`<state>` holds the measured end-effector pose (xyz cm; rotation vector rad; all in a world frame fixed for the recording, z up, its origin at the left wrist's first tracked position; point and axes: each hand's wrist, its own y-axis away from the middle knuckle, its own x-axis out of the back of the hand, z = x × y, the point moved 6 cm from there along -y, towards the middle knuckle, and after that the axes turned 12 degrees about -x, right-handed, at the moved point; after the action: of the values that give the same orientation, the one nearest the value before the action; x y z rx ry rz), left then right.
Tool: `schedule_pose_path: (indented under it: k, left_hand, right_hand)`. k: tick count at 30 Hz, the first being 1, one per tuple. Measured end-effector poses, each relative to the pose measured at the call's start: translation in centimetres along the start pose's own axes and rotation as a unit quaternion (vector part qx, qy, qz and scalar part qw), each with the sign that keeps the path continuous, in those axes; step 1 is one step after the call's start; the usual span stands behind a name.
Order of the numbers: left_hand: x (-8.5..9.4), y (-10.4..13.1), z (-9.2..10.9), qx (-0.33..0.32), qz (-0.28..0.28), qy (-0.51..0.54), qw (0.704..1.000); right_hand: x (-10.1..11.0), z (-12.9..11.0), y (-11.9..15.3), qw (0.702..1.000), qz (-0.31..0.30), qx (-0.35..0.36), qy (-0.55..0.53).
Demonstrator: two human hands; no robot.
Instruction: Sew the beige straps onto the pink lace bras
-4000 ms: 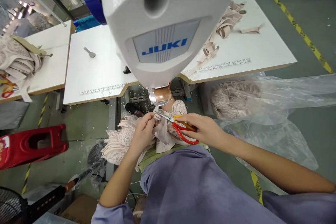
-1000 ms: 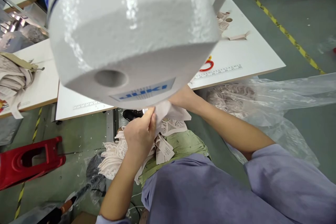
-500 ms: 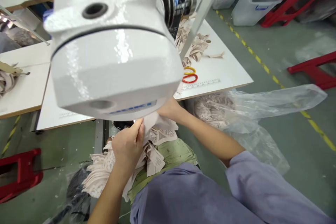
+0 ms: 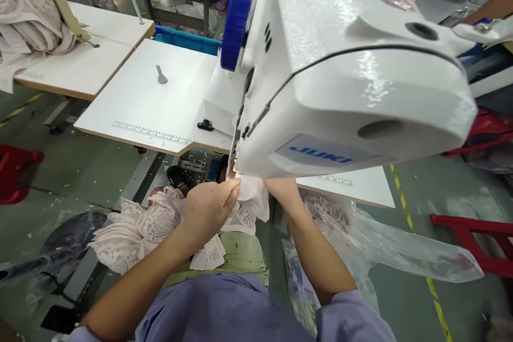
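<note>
My left hand (image 4: 210, 206) is closed, thumb and fingers pinching the edge of a pale pink bra (image 4: 254, 197) just below the head of a white sewing machine (image 4: 360, 101). At the right side of the same cloth is my right hand (image 4: 284, 192); its fingers are hidden behind the machine head, so their grip does not show. The needle area is also out of sight. Lace bra cups (image 4: 140, 224) hang in a stack left of my lap. Printed white labels (image 4: 209, 254) lie over the green cloth (image 4: 240, 256) on my lap.
A white worktable (image 4: 172, 99) with a ruler strip surrounds the machine. On the neighbouring table is a heap of bras (image 4: 34, 18). Clear plastic bags (image 4: 385, 240) sit low on the right, near a red stool (image 4: 476, 240). A red stool (image 4: 18, 173) stands left.
The view has swung left, so the machine head appears farther right and its left side shows. Both hands stay at the cloth under the head.
</note>
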<state>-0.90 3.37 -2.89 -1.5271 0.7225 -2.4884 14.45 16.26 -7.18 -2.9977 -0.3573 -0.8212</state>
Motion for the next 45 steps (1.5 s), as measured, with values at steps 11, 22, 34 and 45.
schedule_pose_path:
  k: [11, 22, 34, 45]
  left_hand:
    - [0.2, -0.9, 1.0, 0.002, -0.019, 0.036, 0.999]
    - [0.1, -0.6, 0.8, -0.006, -0.008, 0.035, 0.999]
    - [0.7, -0.3, -0.2, -0.02, -0.104, 0.055, 0.993]
    - [-1.6, 4.2, 4.0, -0.252, -0.098, 0.012, 0.963]
  right_hand:
    - [1.0, -0.8, 0.1, 1.0, 0.01, 0.013, 0.005]
    - [1.2, -0.8, 0.5, 0.999, -0.002, -0.002, -0.036]
    - [-2.1, 1.4, 6.1, 0.901, -0.124, -0.18, -0.376]
    - [0.1, -1.7, 18.8, 0.93, 0.048, 0.362, -0.035]
